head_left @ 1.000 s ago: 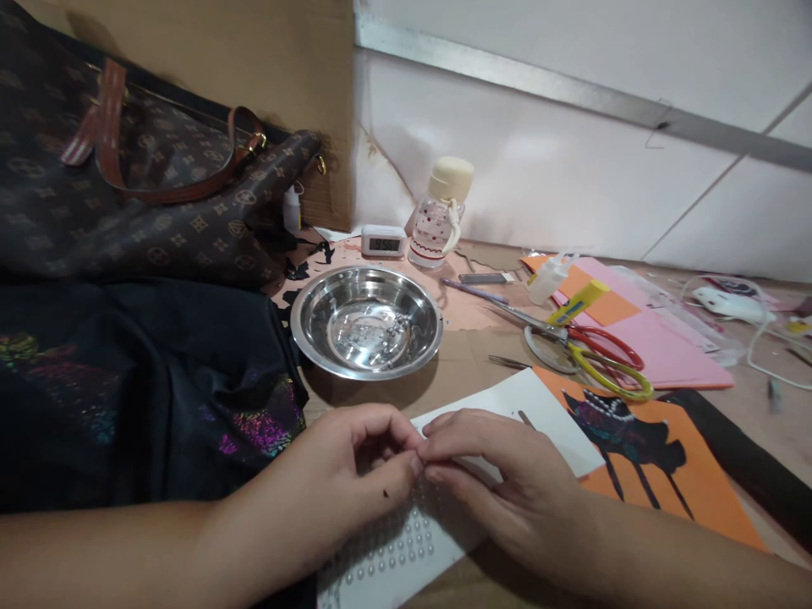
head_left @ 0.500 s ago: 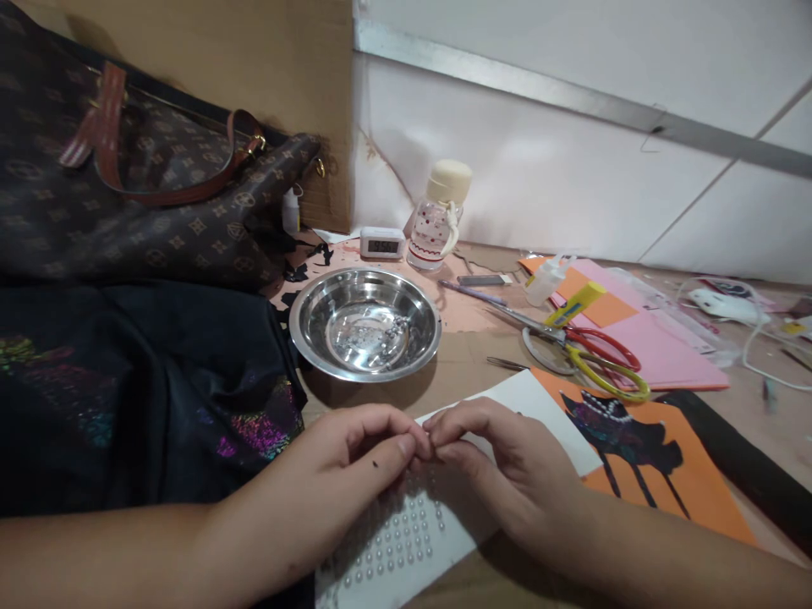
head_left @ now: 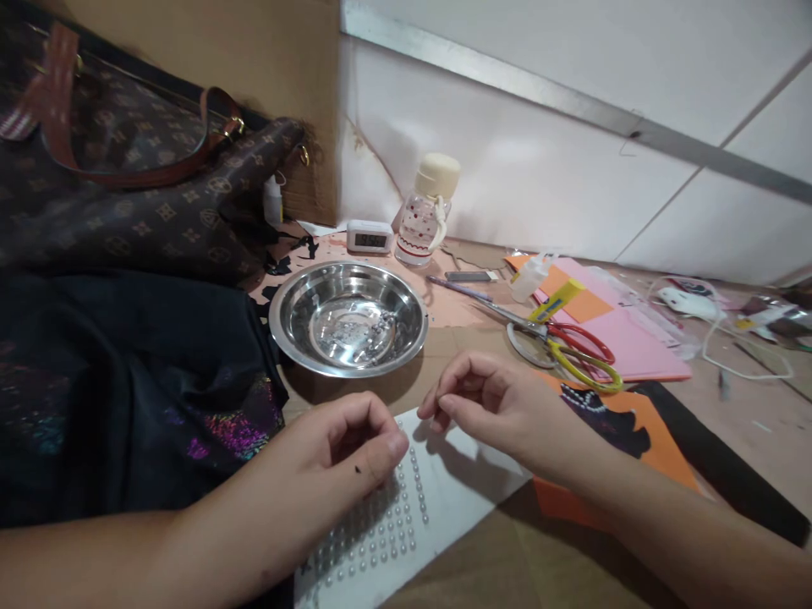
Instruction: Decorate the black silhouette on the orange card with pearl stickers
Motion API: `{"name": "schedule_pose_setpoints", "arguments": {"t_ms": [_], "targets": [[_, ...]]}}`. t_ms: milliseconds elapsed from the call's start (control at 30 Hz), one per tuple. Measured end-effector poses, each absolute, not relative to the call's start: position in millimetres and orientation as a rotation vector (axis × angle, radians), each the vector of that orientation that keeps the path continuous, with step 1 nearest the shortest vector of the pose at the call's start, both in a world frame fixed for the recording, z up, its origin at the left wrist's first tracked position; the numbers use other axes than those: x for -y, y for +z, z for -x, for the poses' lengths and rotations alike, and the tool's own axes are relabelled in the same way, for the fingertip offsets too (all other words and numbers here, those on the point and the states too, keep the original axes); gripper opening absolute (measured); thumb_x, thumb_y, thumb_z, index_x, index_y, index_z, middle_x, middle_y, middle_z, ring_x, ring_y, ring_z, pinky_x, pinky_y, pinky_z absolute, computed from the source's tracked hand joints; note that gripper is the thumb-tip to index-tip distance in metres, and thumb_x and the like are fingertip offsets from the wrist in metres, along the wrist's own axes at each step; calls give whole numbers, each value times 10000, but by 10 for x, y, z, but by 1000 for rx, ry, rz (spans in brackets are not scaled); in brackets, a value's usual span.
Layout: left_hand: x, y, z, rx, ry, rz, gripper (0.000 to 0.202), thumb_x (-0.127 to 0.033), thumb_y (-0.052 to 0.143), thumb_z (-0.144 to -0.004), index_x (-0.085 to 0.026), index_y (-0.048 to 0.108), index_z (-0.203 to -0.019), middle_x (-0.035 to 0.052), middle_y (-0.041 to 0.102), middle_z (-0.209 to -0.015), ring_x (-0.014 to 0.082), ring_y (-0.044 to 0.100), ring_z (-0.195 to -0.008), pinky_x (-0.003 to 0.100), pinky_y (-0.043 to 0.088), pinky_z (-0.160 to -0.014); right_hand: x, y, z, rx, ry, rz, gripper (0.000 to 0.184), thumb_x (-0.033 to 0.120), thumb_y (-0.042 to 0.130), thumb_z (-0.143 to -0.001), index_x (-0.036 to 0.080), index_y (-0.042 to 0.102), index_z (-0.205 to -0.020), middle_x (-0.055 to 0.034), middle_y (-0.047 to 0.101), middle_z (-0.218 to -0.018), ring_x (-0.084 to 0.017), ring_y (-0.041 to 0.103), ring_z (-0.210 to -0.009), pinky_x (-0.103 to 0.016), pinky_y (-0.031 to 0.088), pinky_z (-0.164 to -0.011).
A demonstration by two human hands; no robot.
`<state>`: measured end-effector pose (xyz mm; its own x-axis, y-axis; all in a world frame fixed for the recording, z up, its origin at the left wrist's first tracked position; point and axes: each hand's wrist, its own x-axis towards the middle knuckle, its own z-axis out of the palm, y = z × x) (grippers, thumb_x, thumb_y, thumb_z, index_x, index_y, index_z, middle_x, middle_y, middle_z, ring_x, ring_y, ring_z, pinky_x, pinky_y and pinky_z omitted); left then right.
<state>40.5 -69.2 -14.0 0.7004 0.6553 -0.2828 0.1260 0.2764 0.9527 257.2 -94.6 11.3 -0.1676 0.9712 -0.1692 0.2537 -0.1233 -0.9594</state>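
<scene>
My left hand [head_left: 355, 448] is closed over a white sheet of stick-on half pearls [head_left: 381, 529], its thumb pressed against the curled forefinger. Whatever sits in that pinch is hidden. To the right, my right hand [head_left: 485, 406] hovers above the sheet's bare end with loosely bent fingers. A gap shows between its thumb and fingers, and no object is visible there. Beyond its wrist, an orange card [head_left: 660, 448] bears a black glossy cut-out [head_left: 602, 423] edged with a row of pearls.
A steel bowl [head_left: 348, 364] with small bits inside stands behind my hands. Scissors [head_left: 580, 347], a glue bottle [head_left: 529, 275], pink paper [head_left: 640, 342], a clock [head_left: 370, 238] and a drinking bottle [head_left: 422, 216] lie farther back. Dark fabric [head_left: 127, 364] and a handbag [head_left: 158, 194] occupy the left.
My hands were together at the fingertips and are now apart. The right has moved up and away from the left, uncovering more pearls. The view has shifted slightly right.
</scene>
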Motion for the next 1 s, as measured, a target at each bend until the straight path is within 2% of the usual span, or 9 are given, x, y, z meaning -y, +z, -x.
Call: {"name": "schedule_pose_setpoints", "arguments": {"t_ms": [133, 233, 333, 433, 600, 833, 1000], "targets": [[689, -129, -415, -743, 383, -1276, 332, -495, 620, -885, -198, 522, -774, -61, 456, -658, 120, 389, -618, 228, 301, -549, 937, 68, -2551, 1324, 1440, 1371, 206, 186, 720, -803, 213, 516, -795, 20, 728, -686, -132, 709, -640, -248, 541, -603], [684, -123, -422, -750, 383, -1282, 318, -484, 622, -880, -198, 533, -774, -60, 455, -656, 120, 383, -612, 227, 296, -543, 942, 66, -2555, 1282, 1494, 1324, 215, 182, 727, -810, 217, 514, -817, 35, 730, -677, -124, 705, -612, -255, 553, -603], [681, -121, -425, -750, 389, -1281, 314, -477, 625, -868, -198, 528, -760, -63, 444, -646, 117, 370, -599, 226, 287, -533, 943, 42, -2573, 1244, 1544, 1243, 168, 236, 735, -848, 203, 571, -861, 9, 758, -735, -132, 737, -660, -271, 586, -644], [686, -126, -421, -746, 401, -1302, 289, -452, 614, -877, -197, 534, -768, -59, 454, -659, 117, 376, -608, 225, 296, -541, 933, 4, -2595, 1165, 1633, 1172, 196, 298, 779, -850, 182, 622, -871, -27, 786, -837, -142, 770, -765, -287, 610, -744], [694, -125, -414, -740, 397, -1290, 275, -437, 616, -868, -200, 524, -762, -56, 460, -657, 122, 384, -615, 231, 305, -548, 924, -24, -2603, 1028, 1767, 1114, 239, 302, 840, -813, 170, 653, -882, -37, 813, -907, -121, 784, -810, -238, 606, -781], [690, -125, -416, -736, 381, -1302, 262, -425, 593, -882, -199, 516, -771, -61, 445, -661, 120, 364, -614, 231, 287, -542, 935, -50, -2591, 1031, 1751, 1103, 230, 302, 818, -843, 181, 635, -910, -43, 825, -918, -120, 788, -826, -245, 606, -805], [683, -124, -417, -738, 395, -1357, 266, -433, 576, -896, -195, 538, -783, -60, 450, -674, 120, 362, -619, 232, 296, -545, 963, 90, -2542, 1141, 1663, 1211, 192, 298, 814, -818, 184, 659, -837, -26, 814, -818, -149, 787, -814, -267, 611, -792]]}}
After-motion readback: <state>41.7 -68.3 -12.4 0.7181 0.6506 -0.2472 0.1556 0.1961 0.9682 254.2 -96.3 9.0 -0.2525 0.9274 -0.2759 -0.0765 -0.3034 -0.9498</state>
